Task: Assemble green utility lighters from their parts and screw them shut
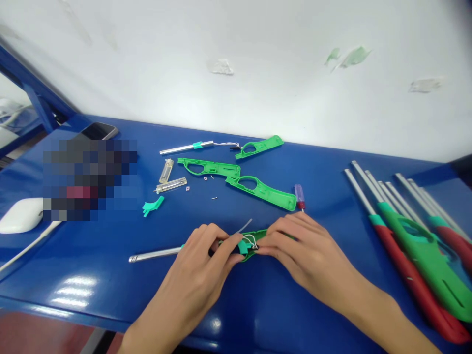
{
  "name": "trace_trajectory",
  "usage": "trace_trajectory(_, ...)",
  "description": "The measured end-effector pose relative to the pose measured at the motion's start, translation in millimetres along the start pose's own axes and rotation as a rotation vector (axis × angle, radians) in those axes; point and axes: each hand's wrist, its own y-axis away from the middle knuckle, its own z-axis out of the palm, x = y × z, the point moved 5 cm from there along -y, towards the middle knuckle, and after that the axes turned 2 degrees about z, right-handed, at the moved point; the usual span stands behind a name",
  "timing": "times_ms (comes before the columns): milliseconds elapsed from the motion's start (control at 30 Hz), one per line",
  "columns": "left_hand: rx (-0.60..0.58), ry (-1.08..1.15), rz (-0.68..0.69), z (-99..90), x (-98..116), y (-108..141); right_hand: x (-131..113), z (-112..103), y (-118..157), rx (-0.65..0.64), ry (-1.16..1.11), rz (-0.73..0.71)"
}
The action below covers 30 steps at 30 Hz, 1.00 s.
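Head view: left hand (201,258) and right hand (308,243) arch inward, fingers (272,239) seemingly pinching the green casing (262,233).

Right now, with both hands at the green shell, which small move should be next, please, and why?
Probably ease the white wires down into the green shell with the right hand, while the left hand steadies: the wires loop up beside the teal piece, close to the right fingertips.

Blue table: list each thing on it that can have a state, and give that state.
Front green shell, partly covered by left hand
Black part, pinched by right hand
Rear green shells, insides up
Phone, screen dark
Clear tanks, loose, lying down
Rear metal tube, wired, outside any shell
Right-side green lighter, assembled
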Motion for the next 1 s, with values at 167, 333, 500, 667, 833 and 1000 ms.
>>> trace_trajectory(167,0.019,0.030,-0.021,-2.6,0.9,1.7,8.1,4.2,2.2,-0.037,-0.053,0.090)
trace_trajectory(333,0.061,0.040,-0.022,-4.5,1.8,0.3,9.2,4.3,3.5,-0.019,-0.086,0.152)
trace_trajectory(500,0.098,0.021,-0.017,-3.0,1.6,-4.6,8.6,5.2,4.2,-0.042,-0.078,0.146)
trace_trajectory(667,0.055,-0.019,0.008,-4.0,2.7,-0.8,1.3,2.0,3.9,-0.109,0.004,0.036)
trace_trajectory(833,0.013,-0.053,0.022,-5.8,7.5,2.6,-11.0,-4.0,3.8,-0.101,0.146,-0.123)
trace_trajectory(1000,0.002,-0.074,0.017,-4.7,10.5,2.1,-15.3,-4.7,3.7,-0.052,0.172,-0.131)
